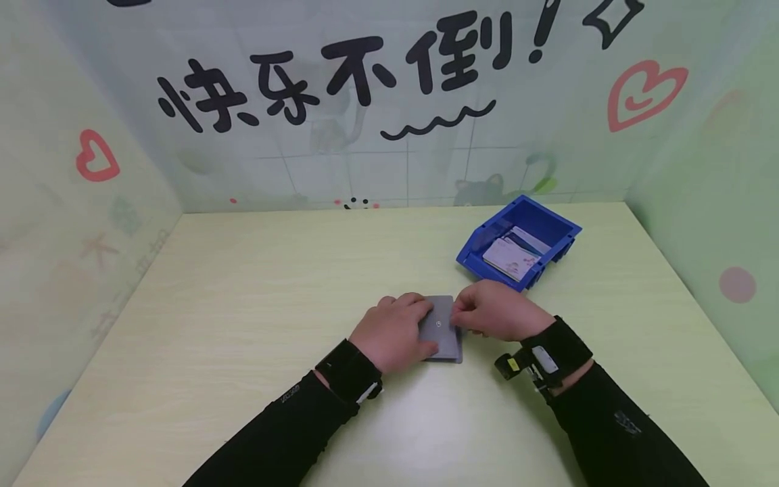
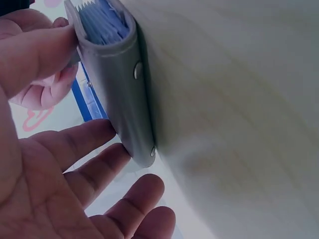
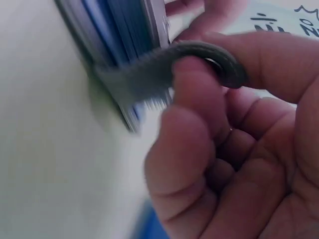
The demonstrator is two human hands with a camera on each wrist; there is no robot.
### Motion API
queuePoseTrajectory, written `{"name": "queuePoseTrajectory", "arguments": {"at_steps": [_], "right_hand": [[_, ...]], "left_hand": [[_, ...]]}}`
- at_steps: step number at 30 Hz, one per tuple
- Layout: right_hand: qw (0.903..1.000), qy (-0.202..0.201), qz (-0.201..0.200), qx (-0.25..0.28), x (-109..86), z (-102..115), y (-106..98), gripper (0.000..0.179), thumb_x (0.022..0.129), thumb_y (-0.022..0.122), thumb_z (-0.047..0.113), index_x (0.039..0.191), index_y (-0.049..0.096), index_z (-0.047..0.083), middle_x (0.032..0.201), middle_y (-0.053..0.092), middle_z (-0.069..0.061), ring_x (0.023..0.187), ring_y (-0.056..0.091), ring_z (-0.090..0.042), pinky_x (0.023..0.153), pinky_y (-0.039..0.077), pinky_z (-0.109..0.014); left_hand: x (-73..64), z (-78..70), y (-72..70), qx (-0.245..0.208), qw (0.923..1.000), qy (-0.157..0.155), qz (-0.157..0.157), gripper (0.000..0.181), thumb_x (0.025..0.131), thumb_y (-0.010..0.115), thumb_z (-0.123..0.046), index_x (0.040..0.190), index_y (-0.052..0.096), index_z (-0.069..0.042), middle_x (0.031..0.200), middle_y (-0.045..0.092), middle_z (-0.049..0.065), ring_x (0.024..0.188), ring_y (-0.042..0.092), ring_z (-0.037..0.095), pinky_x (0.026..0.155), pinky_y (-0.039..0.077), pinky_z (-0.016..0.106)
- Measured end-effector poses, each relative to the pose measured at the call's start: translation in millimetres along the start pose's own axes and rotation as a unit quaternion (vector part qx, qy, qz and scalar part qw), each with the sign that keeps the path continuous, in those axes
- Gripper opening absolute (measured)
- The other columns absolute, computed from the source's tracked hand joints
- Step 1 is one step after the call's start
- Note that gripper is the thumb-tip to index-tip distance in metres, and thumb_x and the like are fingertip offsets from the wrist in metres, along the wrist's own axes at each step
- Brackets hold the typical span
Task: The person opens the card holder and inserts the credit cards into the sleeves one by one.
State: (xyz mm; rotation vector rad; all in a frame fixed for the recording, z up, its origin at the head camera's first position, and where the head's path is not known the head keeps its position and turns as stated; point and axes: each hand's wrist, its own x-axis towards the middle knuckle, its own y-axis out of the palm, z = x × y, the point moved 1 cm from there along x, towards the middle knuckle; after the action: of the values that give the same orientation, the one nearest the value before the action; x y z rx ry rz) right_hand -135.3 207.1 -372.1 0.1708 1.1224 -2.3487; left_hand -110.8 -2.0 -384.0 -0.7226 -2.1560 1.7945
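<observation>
A grey card holder (image 1: 442,329) with stitched edges and metal snaps lies on the table, its clear sleeves and blue cards (image 2: 102,22) showing at the end in the left wrist view. My left hand (image 1: 395,331) rests on it from the left, thumb on the cover near the close end and fingertips toward the far end and spine. On the other side, my right hand (image 1: 500,309) pinches the holder's snap strap (image 3: 137,82) between thumb and index finger. The strap stands out from the card edges, its tip bent in the pinch.
A blue plastic bin (image 1: 556,230) stands just beyond my right hand, tilted at an angle. Inside it lie several cards (image 1: 511,257). Printed cloth walls (image 1: 389,169) border the pale wooden table (image 1: 274,270) at the back and both sides.
</observation>
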Motion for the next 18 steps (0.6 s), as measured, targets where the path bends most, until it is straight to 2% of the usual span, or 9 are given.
{"name": "queuePoseTrajectory", "arguments": {"at_steps": [2,6,9,13,18], "right_hand": [[0.9996,-0.007,0.011,0.025,2.8,-1,4,0.016,0.102,0.068,0.022,0.092,0.076,0.012,0.067,0.056,0.002,0.06,0.051,-0.016,0.055,0.037,-0.027],[0.9988,-0.013,0.03,0.036,7.7,-3,7,0.022,0.102,0.068,0.029,0.089,0.075,0.012,0.065,0.057,0.002,0.059,0.046,-0.015,0.054,0.031,-0.025],[0.9983,-0.018,0.041,0.037,9.3,-3,7,0.017,0.101,0.068,0.023,0.091,0.075,0.011,0.073,0.065,0.0,0.064,0.052,-0.016,0.06,0.039,-0.026],[0.9991,-0.031,0.029,0.007,12.4,0,8,0.011,0.1,0.066,0.011,0.096,0.076,0.011,0.087,0.069,0.0,0.076,0.059,-0.016,0.07,0.049,-0.03],[0.998,-0.042,-0.006,-0.048,18.9,8,14,0.015,0.104,0.063,0.01,0.094,0.074,0.012,0.087,0.067,0.001,0.075,0.055,-0.015,0.069,0.045,-0.029]], "left_hand": [[0.9,0.6,-0.1,0.005,1.0,0.003,0.003,0.069,0.097,0.071,-0.053,0.152,0.057,-0.013,0.154,0.056,0.005,0.133,0.057,0.031,0.11,0.05,0.044],[2.6,2.5,0.2,-0.001,0.9999,-0.002,0.014,0.069,0.096,0.07,-0.053,0.152,0.056,-0.015,0.16,0.05,0.006,0.141,0.053,0.034,0.113,0.049,0.048],[3.7,4.3,0.6,-0.019,0.9995,-0.01,0.023,0.068,0.096,0.07,-0.052,0.152,0.055,-0.017,0.166,0.044,0.006,0.146,0.049,0.038,0.114,0.047,0.052],[3.6,6.2,0.7,-0.033,0.999,-0.013,0.025,0.068,0.095,0.071,-0.052,0.152,0.055,-0.019,0.17,0.039,0.007,0.15,0.044,0.04,0.117,0.044,0.056],[2.0,8.3,1.4,-0.043,0.9987,-0.014,0.024,0.069,0.095,0.071,-0.054,0.154,0.054,-0.022,0.172,0.032,0.011,0.156,0.034,0.044,0.12,0.039,0.061]]}}
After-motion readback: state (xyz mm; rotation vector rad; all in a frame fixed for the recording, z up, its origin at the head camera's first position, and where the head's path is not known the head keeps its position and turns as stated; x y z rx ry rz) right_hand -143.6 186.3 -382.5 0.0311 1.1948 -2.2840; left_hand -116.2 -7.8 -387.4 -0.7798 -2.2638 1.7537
